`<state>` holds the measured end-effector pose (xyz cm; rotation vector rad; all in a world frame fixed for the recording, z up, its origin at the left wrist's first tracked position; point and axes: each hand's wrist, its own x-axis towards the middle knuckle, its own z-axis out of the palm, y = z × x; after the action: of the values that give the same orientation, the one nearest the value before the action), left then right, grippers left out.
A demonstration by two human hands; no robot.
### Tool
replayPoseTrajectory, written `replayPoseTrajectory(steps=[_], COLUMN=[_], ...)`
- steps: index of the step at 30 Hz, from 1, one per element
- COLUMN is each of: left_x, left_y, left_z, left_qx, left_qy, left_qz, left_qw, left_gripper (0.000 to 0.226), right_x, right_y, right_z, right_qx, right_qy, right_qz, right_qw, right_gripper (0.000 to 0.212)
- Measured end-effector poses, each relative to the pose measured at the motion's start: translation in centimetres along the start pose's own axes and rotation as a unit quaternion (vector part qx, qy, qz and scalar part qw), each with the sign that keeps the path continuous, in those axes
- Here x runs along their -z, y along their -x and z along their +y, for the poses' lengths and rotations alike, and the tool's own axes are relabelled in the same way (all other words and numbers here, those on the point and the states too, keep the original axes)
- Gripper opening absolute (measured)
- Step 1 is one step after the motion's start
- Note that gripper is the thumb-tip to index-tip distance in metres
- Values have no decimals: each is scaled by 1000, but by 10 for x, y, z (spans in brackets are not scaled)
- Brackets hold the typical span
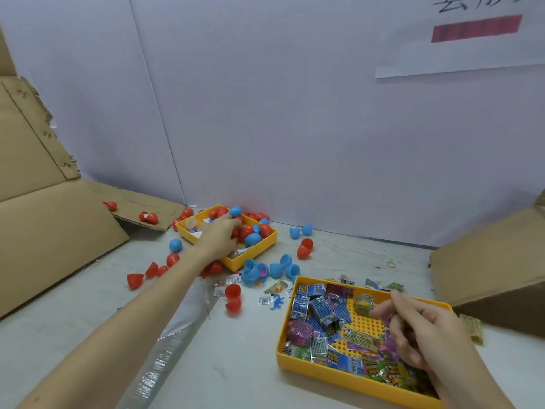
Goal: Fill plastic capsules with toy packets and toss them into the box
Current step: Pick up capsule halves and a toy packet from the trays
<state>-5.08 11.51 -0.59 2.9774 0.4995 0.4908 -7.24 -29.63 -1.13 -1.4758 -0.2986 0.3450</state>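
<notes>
Capsules [304, 248] litter pale table [339, 255] below white wall [295, 113]; fingers' grip unclear.

On the white paper sheet [460, 39] taped to the wall I see the lower halves of large black handwritten characters, cut off by the top edge, so I cannot read them; a red bar sits beneath. Among the small blue foil toy packets [320, 305] in the near yellow plastic tray [354, 379], several white corners carry a "6". The remaining print is too small for me.
</notes>
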Motion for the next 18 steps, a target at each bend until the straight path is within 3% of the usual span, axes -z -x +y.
replayPoseTrajectory(steps=[6, 9, 12, 14, 18], left_x=[15, 37, 50, 52, 43], left_y=[39, 66, 105, 128, 158], left_z=[45, 86, 136, 164, 196], left_qx=[4, 6, 11, 12, -14], left_qy=[-29, 213, 465, 559, 580], left_qz=[179, 208, 115, 35, -34], left_qw=[983, 955, 878, 828, 814], left_gripper=[32, 27, 23, 23, 42], right_x=[0, 0, 0, 0, 0], right_y=[2, 4, 7, 8, 10], right_z=[0, 1, 0, 0, -1], right_qx=[-4, 7, 19, 22, 58], right_qy=[-5, 10, 20, 15, 49], right_qz=[3, 10, 10, 8, 14], right_qw=[1000, 1000, 1000, 1000, 997], right_gripper=[44, 43, 41, 38, 22])
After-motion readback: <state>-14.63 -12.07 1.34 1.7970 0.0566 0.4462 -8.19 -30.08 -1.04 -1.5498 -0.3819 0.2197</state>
